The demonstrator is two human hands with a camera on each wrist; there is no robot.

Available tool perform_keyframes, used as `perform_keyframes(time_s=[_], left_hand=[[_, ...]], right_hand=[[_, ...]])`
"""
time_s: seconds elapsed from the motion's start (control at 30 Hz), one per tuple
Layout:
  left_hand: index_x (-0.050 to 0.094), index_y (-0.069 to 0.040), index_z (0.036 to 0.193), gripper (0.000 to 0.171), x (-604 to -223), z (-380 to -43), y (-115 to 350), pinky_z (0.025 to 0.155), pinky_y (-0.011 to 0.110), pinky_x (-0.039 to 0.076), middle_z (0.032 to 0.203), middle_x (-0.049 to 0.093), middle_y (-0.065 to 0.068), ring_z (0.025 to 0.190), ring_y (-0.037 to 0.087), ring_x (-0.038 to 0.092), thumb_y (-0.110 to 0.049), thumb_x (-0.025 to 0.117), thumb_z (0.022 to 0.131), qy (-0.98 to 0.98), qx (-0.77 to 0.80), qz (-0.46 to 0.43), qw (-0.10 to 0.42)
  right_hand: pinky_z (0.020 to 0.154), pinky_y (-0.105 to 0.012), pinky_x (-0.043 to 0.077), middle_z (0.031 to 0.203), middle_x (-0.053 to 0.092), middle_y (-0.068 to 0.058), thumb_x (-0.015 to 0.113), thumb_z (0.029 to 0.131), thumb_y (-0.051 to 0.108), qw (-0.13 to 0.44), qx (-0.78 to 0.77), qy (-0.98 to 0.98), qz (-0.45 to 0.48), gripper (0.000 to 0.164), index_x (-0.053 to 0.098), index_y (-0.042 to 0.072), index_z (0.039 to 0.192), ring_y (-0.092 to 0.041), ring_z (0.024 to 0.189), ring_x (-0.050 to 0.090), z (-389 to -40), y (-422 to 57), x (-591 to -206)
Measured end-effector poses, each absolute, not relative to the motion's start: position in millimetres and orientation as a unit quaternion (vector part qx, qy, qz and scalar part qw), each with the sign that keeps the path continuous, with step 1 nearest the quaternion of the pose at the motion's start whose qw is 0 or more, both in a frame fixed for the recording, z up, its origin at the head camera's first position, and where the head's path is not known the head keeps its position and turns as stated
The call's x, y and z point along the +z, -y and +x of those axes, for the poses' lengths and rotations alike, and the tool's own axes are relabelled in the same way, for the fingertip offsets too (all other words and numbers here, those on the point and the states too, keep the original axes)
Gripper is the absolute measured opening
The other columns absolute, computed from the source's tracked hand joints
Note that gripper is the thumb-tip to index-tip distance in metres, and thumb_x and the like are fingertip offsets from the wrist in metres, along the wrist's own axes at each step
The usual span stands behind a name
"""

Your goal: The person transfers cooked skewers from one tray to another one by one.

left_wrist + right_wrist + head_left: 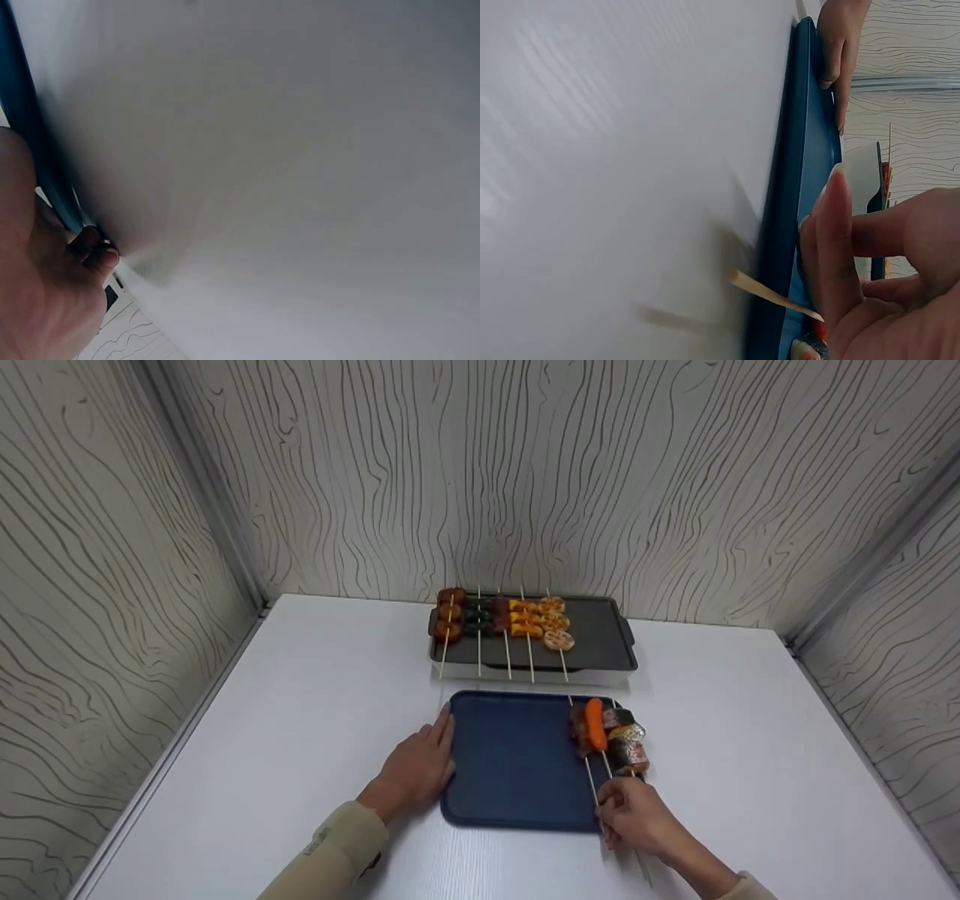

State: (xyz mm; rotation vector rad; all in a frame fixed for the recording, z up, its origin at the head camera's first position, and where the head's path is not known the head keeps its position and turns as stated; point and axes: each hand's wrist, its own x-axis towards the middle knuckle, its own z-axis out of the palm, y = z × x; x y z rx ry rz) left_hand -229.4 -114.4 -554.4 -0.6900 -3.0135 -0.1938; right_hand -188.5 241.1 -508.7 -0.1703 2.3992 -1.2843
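Note:
My left hand (418,765) rests against the left edge of the dark blue tray (517,765), its index finger extended along the rim. At the tray's right side, my right hand (634,814) pinches a thin wooden skewer stick between thumb and fingers; the fingers partly hide it. Close together beyond this hand lie a brown meat skewer (578,729), an orange sausage-shaped skewer (595,724) and a skewer of dark-wrapped rolls (626,751). In the right wrist view one stick end (754,287) juts past the tray's near rim, under the fingers.
Behind the tray stands a black grill plate (596,634) on a light base. Skewers lie across its left and middle: brown balls (448,613), dark green pieces, meat, yellow pieces (525,617) and lotus root slices (557,640). Wood-patterned panels (480,472) enclose the white table (322,675).

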Motion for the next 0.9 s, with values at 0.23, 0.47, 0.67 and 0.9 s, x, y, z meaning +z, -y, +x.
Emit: perform_keyframes(time_s=[0.23,0.47,0.67,0.9], left_hand=[[0.031,0.009,0.156,0.061,-551.8,-227.5,114.8,0.102,0.040,0.048,0.166,0.025,0.021,0.130,0.030,0.051,-0.025,0.042,0.105,0.973,-0.061,-0.223,0.011],[0.032,0.008,0.156,0.062,-554.3,-228.7,114.0,0.101,0.041,0.049,0.166,0.025,0.021,0.130,0.030,0.051,-0.025,0.041,0.105,0.973,-0.063,-0.220,0.010],[0.032,0.008,0.156,0.062,-553.3,-228.9,113.8,0.100,0.041,0.049,0.166,0.026,0.021,0.129,0.031,0.052,-0.025,0.042,0.104,0.974,-0.063,-0.218,0.012],[0.031,0.008,0.156,0.062,-552.0,-228.1,114.6,0.101,0.042,0.048,0.166,0.025,0.021,0.130,0.032,0.051,-0.025,0.042,0.104,0.973,-0.068,-0.219,0.007]], right_hand=[[0.049,-0.032,0.053,0.068,0.064,-0.009,0.060,0.094,-0.003,0.183,-0.430,-0.882,-0.053,0.006,0.064,-0.007,0.095,-0.017,0.052,0.064,-189.1,-234.5,-505.3],[0.049,-0.034,0.054,0.067,0.065,-0.009,0.063,0.093,-0.003,0.174,-0.413,-0.893,-0.046,0.003,0.063,-0.005,0.090,-0.018,0.051,0.065,-189.3,-232.0,-506.5],[0.050,-0.031,0.053,0.067,0.066,-0.009,0.064,0.093,-0.001,0.192,-0.402,-0.895,-0.040,0.004,0.064,-0.003,0.090,-0.017,0.052,0.065,-190.4,-231.7,-503.6],[0.048,-0.032,0.053,0.069,0.066,-0.009,0.068,0.092,0.002,0.161,-0.379,-0.910,-0.051,0.007,0.063,-0.003,0.094,-0.018,0.051,0.064,-187.2,-233.5,-489.2]])
